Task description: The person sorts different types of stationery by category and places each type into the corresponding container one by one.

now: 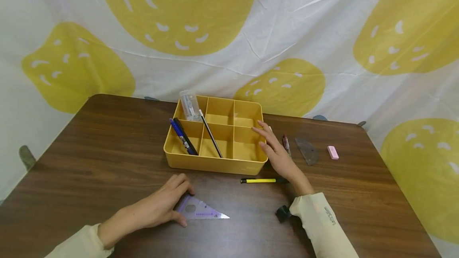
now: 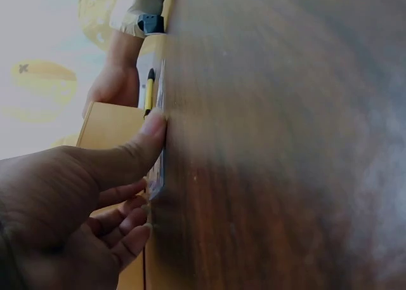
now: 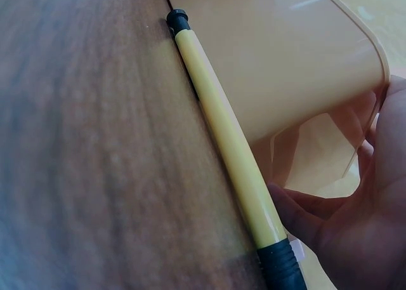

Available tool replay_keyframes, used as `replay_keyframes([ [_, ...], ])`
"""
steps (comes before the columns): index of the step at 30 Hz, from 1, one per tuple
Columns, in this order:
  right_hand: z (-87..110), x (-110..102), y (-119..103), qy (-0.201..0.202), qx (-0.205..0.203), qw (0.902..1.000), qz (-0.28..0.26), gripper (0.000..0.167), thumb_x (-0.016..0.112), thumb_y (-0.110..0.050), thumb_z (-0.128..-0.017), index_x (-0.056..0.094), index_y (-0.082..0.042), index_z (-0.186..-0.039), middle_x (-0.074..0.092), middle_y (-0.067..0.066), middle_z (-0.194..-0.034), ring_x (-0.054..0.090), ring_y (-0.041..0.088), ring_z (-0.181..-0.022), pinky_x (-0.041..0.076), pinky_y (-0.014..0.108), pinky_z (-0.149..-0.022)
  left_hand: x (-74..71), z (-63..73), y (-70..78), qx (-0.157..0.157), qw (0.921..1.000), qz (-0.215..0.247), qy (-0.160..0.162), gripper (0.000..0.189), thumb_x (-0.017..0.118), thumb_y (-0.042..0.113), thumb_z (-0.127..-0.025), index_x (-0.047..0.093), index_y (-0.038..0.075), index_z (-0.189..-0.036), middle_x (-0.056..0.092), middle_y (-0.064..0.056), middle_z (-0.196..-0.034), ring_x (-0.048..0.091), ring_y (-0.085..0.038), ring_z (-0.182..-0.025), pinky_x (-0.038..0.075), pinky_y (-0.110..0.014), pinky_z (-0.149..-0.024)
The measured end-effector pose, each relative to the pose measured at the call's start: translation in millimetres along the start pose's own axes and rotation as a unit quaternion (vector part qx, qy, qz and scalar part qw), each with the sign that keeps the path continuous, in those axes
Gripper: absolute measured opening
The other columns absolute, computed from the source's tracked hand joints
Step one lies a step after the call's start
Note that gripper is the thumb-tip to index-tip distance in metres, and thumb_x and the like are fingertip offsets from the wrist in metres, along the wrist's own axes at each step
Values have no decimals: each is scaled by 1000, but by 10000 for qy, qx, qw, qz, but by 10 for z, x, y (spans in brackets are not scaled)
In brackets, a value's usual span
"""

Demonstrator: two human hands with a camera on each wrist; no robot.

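In front of the yellow box (image 1: pixel 218 165), the left hand (image 1: pixel 157 205) grips the purple set square (image 1: pixel 206 211) by its wide end, the right hand (image 1: pixel 279 157) rests loosely spread at the box's right rim, and low thumb-and-fingertip contact on opposite edges should best secure something so thin.

Forward-down head view, close wrist views, yellow box (image 1: pixel 215 165) in all
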State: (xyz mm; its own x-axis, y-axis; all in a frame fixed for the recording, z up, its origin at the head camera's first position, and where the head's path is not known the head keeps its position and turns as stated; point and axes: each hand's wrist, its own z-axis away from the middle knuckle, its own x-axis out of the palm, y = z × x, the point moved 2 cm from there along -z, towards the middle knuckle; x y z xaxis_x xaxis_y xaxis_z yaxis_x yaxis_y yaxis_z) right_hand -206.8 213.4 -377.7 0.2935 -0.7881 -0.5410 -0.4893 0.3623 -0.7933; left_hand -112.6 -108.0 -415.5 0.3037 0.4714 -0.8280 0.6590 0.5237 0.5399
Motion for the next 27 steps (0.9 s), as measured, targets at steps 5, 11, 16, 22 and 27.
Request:
replay_keyframes([
  [5, -3, 1, -1, 3, 11, 10000, -5, 43, 35, -2, -102, 34, 4, -144, 8, 18, -157, -5, 27, -144, 9, 60, -109, -5, -7, 26, -7, 9998, 29, 218, 57, 85, 29, -64, 57, 9, -109, 48, 3, -111, 44, -15, -104, 43, -36, -91],
  [11, -2, -1, -4, 2, -9, 10000, 16, 43, 34, -1, -102, 34, 4, -144, 8, 18, -157, -4, 31, -144, 10, 60, -108, 3, -13, 24, 126, 9993, 128, 321, 53, 86, 22, -64, 59, 10, -108, 51, 3, -113, 47, -16, -109, 42, -37, -96],
  [16, 1, 5, 4, -7, 15, 10000, 27, 43, 34, -1, -102, 34, 3, -145, 8, 17, -157, -5, 32, -143, 9, 60, -109, 6, -7, 25, 164, 9993, 337, 60, 46, 83, 18, -71, 58, 12, -109, 49, 6, -116, 45, -17, -114, 40, -39, -98],
  [22, 6, 17, 8, 0, 76, 10000, 54, 43, 34, -2, -102, 34, 2, -145, 8, 15, -157, -6, 24, -144, 7, 60, -109, 2, 3, 26, 198, 9991, 363, 31, 47, 83, 18, -74, 57, 12, -113, 47, 5, -115, 45, -15, -111, 42, -37, -95],
  [27, 6, 13, 1, 19, 26, 10000, 49, 43, 34, -1, -102, 34, 4, -144, 8, 17, -157, -6, 27, -144, 7, 61, -108, 5, 7, 29, 121, 9993, 359, 49, 48, 83, 16, -74, 56, 10, -114, 47, 4, -113, 48, -13, -102, 45, -33, -89],
])
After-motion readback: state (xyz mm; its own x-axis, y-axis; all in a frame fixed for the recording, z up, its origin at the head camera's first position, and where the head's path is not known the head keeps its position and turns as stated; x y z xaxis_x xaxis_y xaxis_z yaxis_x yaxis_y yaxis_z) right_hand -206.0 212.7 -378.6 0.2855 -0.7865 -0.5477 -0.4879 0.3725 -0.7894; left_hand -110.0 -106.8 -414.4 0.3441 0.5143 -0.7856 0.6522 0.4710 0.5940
